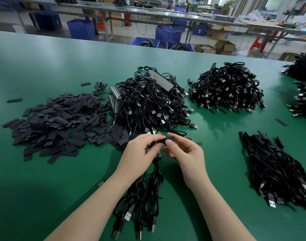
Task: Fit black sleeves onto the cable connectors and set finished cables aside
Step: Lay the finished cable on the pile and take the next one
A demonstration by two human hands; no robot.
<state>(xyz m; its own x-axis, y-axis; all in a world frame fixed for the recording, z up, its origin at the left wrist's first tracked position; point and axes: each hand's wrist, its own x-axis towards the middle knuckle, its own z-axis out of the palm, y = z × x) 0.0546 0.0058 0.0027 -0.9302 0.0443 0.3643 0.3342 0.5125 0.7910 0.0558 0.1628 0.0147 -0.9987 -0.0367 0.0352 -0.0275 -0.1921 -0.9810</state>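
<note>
2 hands: black sleeve (pixel 169 140) pinched between right hand (pixel 185 153) fingers, left hand (pixel 140 152) fingers.

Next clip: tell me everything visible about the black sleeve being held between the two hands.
The black sleeve is a short, matte, dark tube, looking like soft plastic or rubber. It lies roughly level above the green table, just in front of the big cable heap. The right hand pinches its right end between thumb and forefinger; the left hand meets its left end, where a connector seems to enter, though fingers hide the joint.
</note>
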